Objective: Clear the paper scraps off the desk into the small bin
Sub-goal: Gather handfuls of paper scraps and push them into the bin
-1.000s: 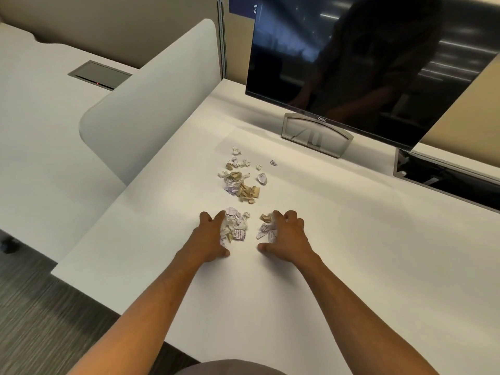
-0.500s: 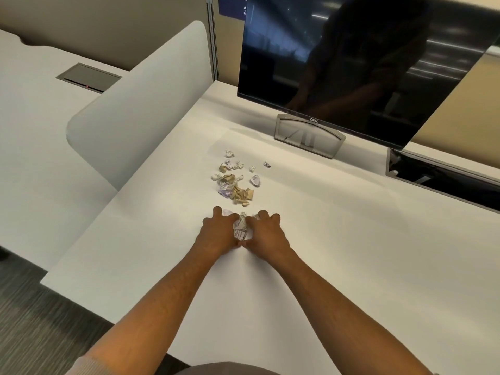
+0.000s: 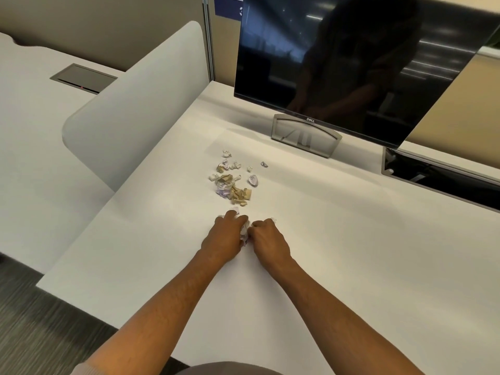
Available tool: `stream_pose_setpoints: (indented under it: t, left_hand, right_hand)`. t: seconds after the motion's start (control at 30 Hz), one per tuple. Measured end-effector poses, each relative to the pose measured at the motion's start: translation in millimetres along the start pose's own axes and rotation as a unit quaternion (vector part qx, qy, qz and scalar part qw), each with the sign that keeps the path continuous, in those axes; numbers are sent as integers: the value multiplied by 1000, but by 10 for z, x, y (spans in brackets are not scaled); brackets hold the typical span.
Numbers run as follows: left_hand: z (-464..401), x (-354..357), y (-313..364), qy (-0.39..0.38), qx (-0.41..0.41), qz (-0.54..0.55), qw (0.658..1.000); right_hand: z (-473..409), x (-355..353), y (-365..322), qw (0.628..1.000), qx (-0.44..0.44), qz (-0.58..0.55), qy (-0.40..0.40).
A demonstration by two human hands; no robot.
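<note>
On the white desk (image 3: pixel 324 266) my left hand (image 3: pixel 224 239) and my right hand (image 3: pixel 267 240) are pressed together side by side, fingers curled over a bunch of white paper scraps (image 3: pixel 244 230). Only slivers of that bunch show between and past the fingers. Farther from me, toward the monitor, lies a loose pile of crumpled white, tan and purple-tinted paper scraps (image 3: pixel 234 182), apart from both hands. No bin is in view.
A black monitor (image 3: pixel 351 63) on a grey stand (image 3: pixel 305 136) stands at the back of the desk. A curved white divider panel (image 3: pixel 130 112) rises along the desk's left side. The desk's front-left edge drops to grey carpet (image 3: pixel 40 320).
My two hands, a second ago apart around two small heaps, have slid together and curled over the scraps, gathering them into one bunch. The far pile has not moved.
</note>
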State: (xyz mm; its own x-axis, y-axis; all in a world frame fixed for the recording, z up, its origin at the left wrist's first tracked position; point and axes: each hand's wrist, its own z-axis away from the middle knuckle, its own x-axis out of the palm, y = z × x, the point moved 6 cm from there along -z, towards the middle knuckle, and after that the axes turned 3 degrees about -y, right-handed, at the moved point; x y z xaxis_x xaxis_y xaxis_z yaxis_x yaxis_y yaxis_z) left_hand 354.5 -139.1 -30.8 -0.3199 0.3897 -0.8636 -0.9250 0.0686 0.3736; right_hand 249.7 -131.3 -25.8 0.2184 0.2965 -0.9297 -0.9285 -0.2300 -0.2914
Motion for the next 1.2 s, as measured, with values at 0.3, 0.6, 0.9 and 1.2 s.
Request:
stream_pose_setpoints:
  t: [0.3, 0.6, 0.9, 1.2]
  left_hand:
    - [34, -7, 77, 51, 59, -3, 997]
    - [99, -57, 102, 37, -22, 79, 996]
    - [77, -101, -13, 54, -63, 274, 958]
    - [26, -189, 374, 45, -40, 429, 901]
  right_hand:
    - [59, -146, -41, 1000, -5, 26, 1]
    - [60, -146, 133, 993, 68, -92, -4]
    - [315, -237, 552, 881, 201, -415, 104]
    - [761, -316, 1125, 708, 247, -642, 163]
